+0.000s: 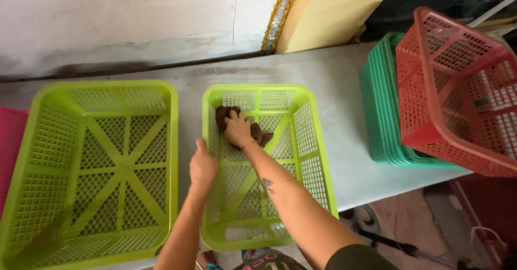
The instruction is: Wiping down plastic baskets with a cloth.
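While left hand (203, 166) grips basket (318, 141) rim, right hand (237, 129) clutching brown cloth (223, 114) inside.

Left hand (203, 167) gripping; right hand (237, 129) pressing down, forearm extended.

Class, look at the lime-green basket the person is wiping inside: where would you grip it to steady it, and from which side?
Grip the basket's left long rim, coming from the outer left side, probably best. It lies flat and open-topped, so a hand can hook over that thick edge, as the left hand does, while the right hand presses the brown cloth inside.
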